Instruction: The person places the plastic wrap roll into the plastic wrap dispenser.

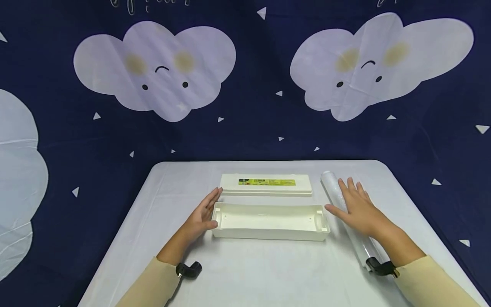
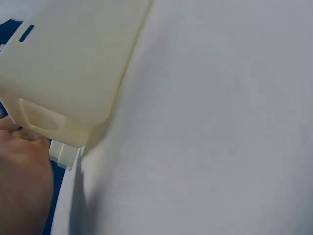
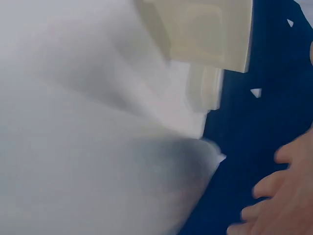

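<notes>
An open, long cream-white plastic box (image 1: 268,234) lies lengthwise across the table in the head view. At its left end is my left hand (image 1: 199,219), fingers extended and thumb by the near corner. Over a roll of clear plastic wrap (image 1: 332,186) spreads my right hand (image 1: 360,212), its thumb pointing toward the box's right end. Whether the palm touches the roll I cannot tell. The left wrist view shows the box's end (image 2: 44,115) beside the left hand (image 2: 22,181). Blurred, the roll (image 3: 181,164) fills much of the right wrist view, with fingers (image 3: 276,183) at right.
Behind the box lies a matching white lid (image 1: 230,184) with a yellow-green label (image 1: 266,182). Everything rests on a white-covered table (image 1: 268,273). A dark blue cloth (image 1: 261,128) with clouds hangs behind. Black wrist cameras (image 1: 189,270) sit at both sleeves.
</notes>
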`<state>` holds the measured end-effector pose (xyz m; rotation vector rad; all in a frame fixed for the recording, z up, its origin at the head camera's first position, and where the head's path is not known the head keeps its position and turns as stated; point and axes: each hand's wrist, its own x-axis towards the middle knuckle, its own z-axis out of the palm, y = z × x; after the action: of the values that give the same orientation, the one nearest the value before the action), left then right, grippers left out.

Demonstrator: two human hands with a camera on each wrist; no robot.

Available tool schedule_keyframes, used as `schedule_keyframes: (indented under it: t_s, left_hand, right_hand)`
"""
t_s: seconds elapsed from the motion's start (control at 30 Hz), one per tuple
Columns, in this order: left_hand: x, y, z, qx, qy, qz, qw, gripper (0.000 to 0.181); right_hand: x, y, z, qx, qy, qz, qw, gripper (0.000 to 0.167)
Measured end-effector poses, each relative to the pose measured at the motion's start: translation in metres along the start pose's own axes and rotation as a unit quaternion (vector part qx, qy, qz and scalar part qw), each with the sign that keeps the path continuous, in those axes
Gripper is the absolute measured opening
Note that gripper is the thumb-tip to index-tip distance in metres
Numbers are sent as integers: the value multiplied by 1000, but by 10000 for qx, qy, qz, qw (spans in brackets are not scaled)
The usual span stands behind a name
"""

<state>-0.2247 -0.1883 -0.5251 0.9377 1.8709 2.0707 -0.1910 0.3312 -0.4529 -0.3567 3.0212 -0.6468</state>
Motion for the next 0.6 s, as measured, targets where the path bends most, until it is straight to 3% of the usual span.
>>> schedule_keyframes:
  t_s: [0.13,0.33,0.6]
  left_hand:
    - [-3,-7,1,-357,62,-210,9991,116]
    - [-4,-12,0,-736,-15,-248,9970,124]
    - [-3,-15,2,-957,53,-436,9944,129]
  right_hand:
    - [-9,5,0,157,-44,145,9998,104]
    - [-19,6,-3,336,-81,203,9992,100]
    - [-31,7,-5,738,-72,346,9966,93]
